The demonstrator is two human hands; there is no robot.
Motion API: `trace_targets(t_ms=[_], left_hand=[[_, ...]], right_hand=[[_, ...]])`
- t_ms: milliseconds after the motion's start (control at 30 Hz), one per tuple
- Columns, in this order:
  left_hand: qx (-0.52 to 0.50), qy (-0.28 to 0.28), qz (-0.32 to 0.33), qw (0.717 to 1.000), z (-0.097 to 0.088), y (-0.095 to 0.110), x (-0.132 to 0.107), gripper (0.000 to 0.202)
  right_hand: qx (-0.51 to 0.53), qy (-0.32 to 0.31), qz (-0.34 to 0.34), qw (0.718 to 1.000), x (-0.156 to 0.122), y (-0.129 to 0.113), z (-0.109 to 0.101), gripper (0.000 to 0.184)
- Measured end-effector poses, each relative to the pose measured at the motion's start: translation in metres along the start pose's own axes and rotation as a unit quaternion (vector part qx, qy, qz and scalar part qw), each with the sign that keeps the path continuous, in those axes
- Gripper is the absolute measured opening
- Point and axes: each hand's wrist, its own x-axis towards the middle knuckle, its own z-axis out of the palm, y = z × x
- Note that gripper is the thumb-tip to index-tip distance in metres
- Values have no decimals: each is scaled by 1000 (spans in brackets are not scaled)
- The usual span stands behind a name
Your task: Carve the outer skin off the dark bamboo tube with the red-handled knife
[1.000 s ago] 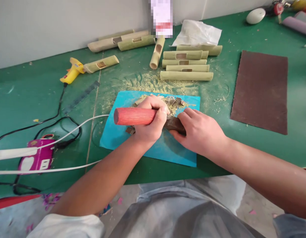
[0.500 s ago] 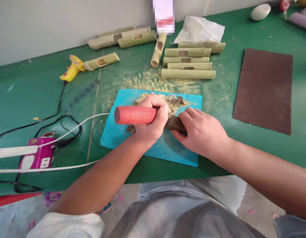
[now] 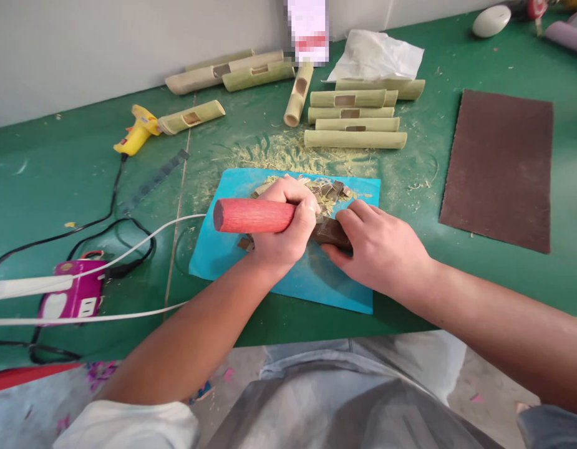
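Note:
My left hand (image 3: pixel 288 224) is closed around a tool with a thick red wooden handle (image 3: pixel 255 216), whose butt points left; its working end is hidden by my fingers. Just right of it, my right hand (image 3: pixel 382 240) is closed on a dark brown piece (image 3: pixel 332 233). I cannot tell whether this piece belongs to the tool. Both hands are over a blue mat (image 3: pixel 325 287). Bamboo shavings and brown scraps (image 3: pixel 332 192) lie on the mat behind my hands.
Several notched bamboo tubes (image 3: pixel 355 140) lie at the back of the green table. A yellow glue gun (image 3: pixel 137 132) touches another bamboo tube (image 3: pixel 192 117). A brown sheet (image 3: pixel 498 171) lies at right. Left are a purple power strip (image 3: pixel 73 290) and cables.
The red handle has shifted very slightly left. My hands keep the same grips, and the other things stay in place.

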Motion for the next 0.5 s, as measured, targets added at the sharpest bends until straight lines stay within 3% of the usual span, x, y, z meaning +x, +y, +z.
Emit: trace_targets(t_ms=[500], left_hand=[[-11,-5,-15,1000,1,3,0,24]], right_hand=[[-15,1,-4,1000,1,-2,0,20]])
